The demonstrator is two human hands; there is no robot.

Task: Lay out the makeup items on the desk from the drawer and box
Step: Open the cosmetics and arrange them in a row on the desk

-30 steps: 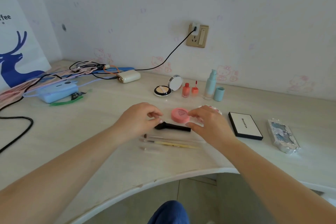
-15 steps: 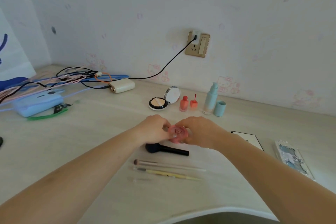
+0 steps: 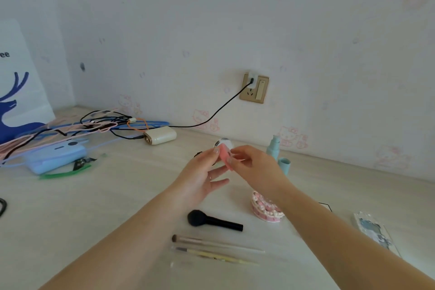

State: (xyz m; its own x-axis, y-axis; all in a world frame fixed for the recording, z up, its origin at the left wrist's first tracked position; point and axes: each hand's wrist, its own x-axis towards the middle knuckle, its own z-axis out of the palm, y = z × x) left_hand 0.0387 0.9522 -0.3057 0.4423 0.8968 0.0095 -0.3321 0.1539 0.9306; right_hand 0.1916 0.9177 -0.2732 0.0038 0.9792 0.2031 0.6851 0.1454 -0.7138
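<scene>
A round pink compact [image 3: 224, 155] is lifted above the desk, tilted on edge, pinched between the fingertips of my left hand [image 3: 204, 173] and my right hand [image 3: 255, 167]. Below them on the desk [image 3: 106, 207] lie a black powder brush [image 3: 213, 220], two thin brushes [image 3: 211, 243] and a clear tube [image 3: 182, 263]. A pink-and-white patterned round box [image 3: 266, 212] sits under my right forearm. Behind my hands stand a teal pump bottle [image 3: 274, 145] and its cap [image 3: 284, 164]; a mirrored compact lid [image 3: 223, 142] shows partly.
Tangled cables [image 3: 77, 125], a cream power bank [image 3: 160, 135] and a blue device [image 3: 56, 155] crowd the back left. A wall socket [image 3: 255, 88] has a black cable plugged in. A foil-framed palette [image 3: 374, 233] lies at right. A white bag [image 3: 16, 92] stands far left.
Both hands took the pink compact off the desk and raised it, turning it on edge. The view has tilted upward, and the patterned box under my right arm has come into sight.
</scene>
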